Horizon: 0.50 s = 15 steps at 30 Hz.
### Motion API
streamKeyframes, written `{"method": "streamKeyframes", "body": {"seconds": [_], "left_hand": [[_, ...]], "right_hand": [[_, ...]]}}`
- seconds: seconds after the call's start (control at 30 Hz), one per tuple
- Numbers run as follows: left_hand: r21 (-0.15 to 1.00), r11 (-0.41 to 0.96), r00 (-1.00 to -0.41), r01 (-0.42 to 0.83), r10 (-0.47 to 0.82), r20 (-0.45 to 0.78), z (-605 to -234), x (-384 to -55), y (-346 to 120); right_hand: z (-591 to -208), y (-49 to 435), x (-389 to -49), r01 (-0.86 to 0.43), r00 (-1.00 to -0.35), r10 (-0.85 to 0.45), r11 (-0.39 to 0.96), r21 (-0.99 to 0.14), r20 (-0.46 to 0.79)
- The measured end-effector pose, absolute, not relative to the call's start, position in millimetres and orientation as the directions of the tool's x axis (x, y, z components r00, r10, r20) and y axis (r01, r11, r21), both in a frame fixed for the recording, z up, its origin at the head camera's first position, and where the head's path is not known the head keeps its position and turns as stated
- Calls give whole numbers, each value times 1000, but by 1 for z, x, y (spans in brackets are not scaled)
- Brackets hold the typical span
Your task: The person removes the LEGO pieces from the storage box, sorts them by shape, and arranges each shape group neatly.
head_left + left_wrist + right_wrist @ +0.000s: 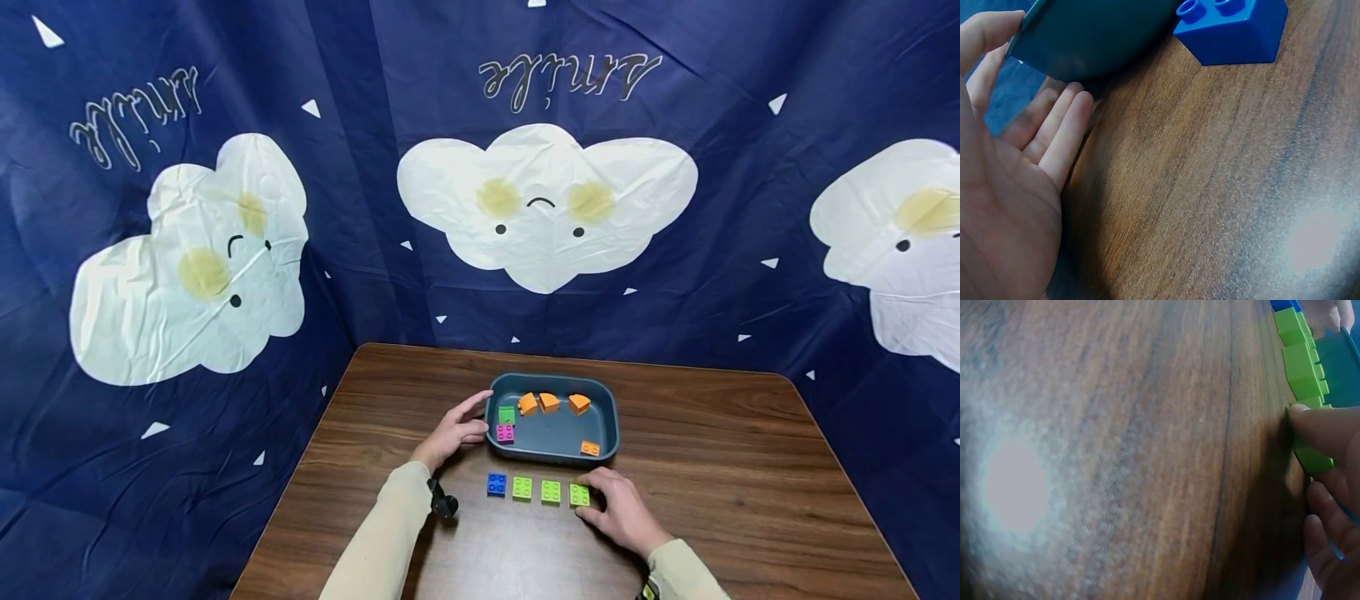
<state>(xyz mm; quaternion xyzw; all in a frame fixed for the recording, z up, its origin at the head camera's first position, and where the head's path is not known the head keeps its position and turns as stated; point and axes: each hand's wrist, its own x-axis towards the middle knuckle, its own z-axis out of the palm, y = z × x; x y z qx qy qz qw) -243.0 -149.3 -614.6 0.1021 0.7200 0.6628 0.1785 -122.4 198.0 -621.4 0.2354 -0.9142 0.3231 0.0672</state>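
Note:
My left hand (450,432) touches the left end of a dark teal tray (546,432); in the left wrist view its fingers (1063,134) extend loosely, with fingertips at the rim and lower wall. On the table before the tray runs a row of toy building bricks: a blue brick (497,484) at the left, then a lime green brick (522,488), a second green brick (551,492) and a third green brick (579,495) at the right end. My right hand (618,508) pinches that last brick between thumb and fingers, close over the table.
Inside the tray lie a green brick (507,414), a magenta brick (506,433), an orange brick (591,448) and three curved orange pieces (549,403) along the back. The wooden table (712,450) meets a dark blue cloth (375,275) with cloud prints behind and at the sides.

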Motion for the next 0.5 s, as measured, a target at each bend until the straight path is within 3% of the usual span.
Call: {"method": "streamKeyframes", "body": {"seconds": [0.5], "left_hand": [[992, 103, -913, -73, 394, -108, -616, -244, -150]], "right_hand": [[-623, 197, -121, -469, -883, -369, 693, -548, 290]]}}
